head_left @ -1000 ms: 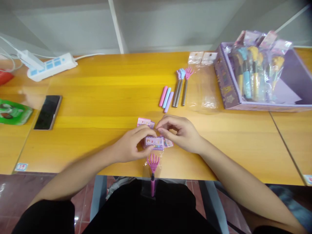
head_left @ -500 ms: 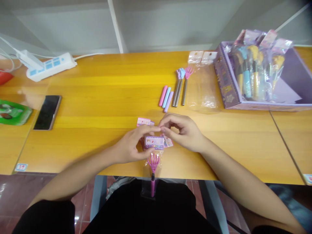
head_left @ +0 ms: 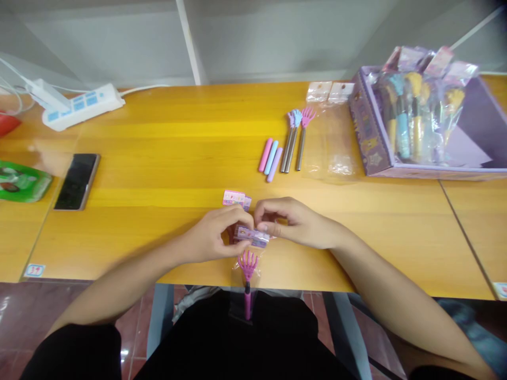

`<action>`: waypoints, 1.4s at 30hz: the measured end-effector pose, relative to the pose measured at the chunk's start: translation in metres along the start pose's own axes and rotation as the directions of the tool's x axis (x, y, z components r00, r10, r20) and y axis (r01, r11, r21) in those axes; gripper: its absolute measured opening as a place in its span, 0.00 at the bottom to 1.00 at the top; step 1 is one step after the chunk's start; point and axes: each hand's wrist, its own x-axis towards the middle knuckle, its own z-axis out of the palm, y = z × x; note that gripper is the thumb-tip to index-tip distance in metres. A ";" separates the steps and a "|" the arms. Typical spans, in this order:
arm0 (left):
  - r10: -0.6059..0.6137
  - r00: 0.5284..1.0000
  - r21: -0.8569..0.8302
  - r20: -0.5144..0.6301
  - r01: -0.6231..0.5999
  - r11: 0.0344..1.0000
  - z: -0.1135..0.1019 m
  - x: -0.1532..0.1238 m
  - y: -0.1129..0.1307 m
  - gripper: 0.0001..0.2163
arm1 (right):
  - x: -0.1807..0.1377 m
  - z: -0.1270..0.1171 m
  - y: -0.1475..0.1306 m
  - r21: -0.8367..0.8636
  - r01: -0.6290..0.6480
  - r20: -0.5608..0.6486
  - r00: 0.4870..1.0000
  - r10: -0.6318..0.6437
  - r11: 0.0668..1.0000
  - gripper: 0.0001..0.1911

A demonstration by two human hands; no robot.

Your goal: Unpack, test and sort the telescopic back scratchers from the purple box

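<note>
My left hand is closed, thumb and fingers pinching the left part of a purple printed header card. My right hand has its thumb and curled forefinger at the card's upper right end, gripping it. Below the card hangs a clear plastic bag holding a pink hand-shaped back scratcher, its handle down past the table edge. More printed cards lie on the table just beyond my left fingers, partly covered.
Past my hands lie pink, blue and purple handle sleeves, several back scratchers with metal rods and clear bags. A purple box with bagged scratchers stands right. Left are a phone, power strip and green packet.
My right hand has come down from above onto the right end of the card. The card has tilted, and my left fingers have curled in over its top edge.
</note>
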 end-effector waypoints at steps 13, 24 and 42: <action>-0.117 0.989 -0.096 0.086 0.125 0.987 -0.006 0.003 0.011 0.14 | 0.001 0.004 -0.003 -0.099 0.019 0.068 0.998 -0.013 0.995 0.17; -0.241 0.961 -0.296 0.137 0.271 0.916 -0.001 0.002 0.009 0.10 | -0.001 0.005 -0.007 -0.148 -0.150 0.177 0.968 0.175 0.978 0.18; -0.360 0.853 -0.411 0.378 0.503 0.760 -0.002 -0.003 0.011 0.26 | -0.002 -0.006 -0.012 0.106 -0.269 0.320 0.921 0.223 0.957 0.19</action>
